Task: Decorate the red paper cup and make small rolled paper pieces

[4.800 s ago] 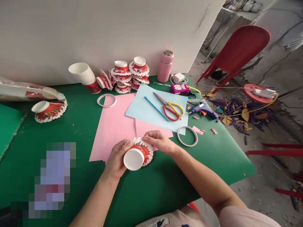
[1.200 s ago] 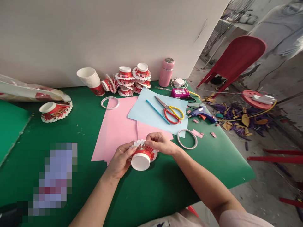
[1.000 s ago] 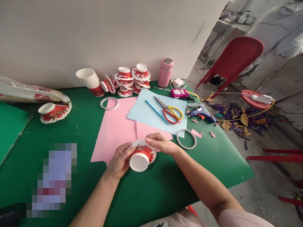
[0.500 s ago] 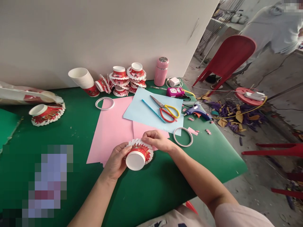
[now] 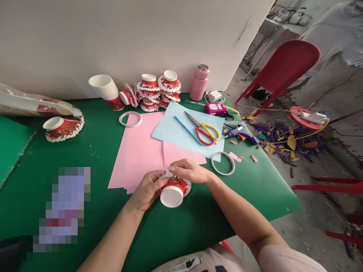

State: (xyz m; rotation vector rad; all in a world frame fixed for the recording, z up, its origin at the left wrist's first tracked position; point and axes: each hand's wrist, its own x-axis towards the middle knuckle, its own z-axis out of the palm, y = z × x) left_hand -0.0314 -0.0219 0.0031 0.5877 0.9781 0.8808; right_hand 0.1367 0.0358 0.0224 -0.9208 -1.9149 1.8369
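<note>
A red and white paper cup [image 5: 171,197], its wall cut into strips that fan outward, is held above the near part of the table with its round white base towards me. My left hand [image 5: 148,190] is closed on the cup's left side, thumb on the strips. Across the far edge of the fringe lies my right hand [image 5: 191,172], its fingers bent together over the white strip ends. The fingertips partly hide those strips. Just beyond the hands are pink paper sheets [image 5: 136,151] and a light blue sheet [image 5: 167,122].
Scissors [image 5: 202,126] and a blue stick [image 5: 187,129] rest on the blue sheet. Tape rolls [image 5: 223,163], a glue gun [image 5: 242,132] and a pink flask [image 5: 200,83] stand around. Finished-looking fringed cups [image 5: 149,92] and stacked plain cups [image 5: 106,90] line the wall. A red chair [image 5: 286,68] is at right.
My right hand has gone from pinching a strip at the fringe's far edge to lying flatter over the strips, nearer my left hand. The whole view has shifted slightly.
</note>
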